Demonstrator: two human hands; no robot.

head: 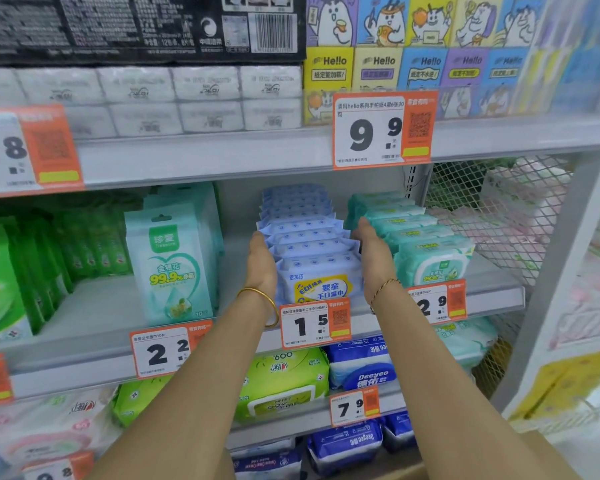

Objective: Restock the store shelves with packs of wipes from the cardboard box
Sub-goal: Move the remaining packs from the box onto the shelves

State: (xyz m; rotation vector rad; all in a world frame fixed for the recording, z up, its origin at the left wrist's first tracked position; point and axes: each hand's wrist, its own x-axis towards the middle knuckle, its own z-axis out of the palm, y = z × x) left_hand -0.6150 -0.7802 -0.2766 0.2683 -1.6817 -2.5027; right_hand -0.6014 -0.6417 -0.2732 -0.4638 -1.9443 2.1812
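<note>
Left hand [262, 261], right hand [374, 252] (fingers straight), flat on opposite sides of one blue pack row [303, 233].

The row of blue wipe packs [305, 244] is wrapped in soft plastic film with a faint sheen, crinkled along the sealed edges. The shelf [97, 306] looks like smooth, matt grey painted metal, and its side panel [482, 202] is open metal mesh. The price tags [381, 129] are printed paper. The bangle [255, 289] is polished gold-coloured metal.
</note>
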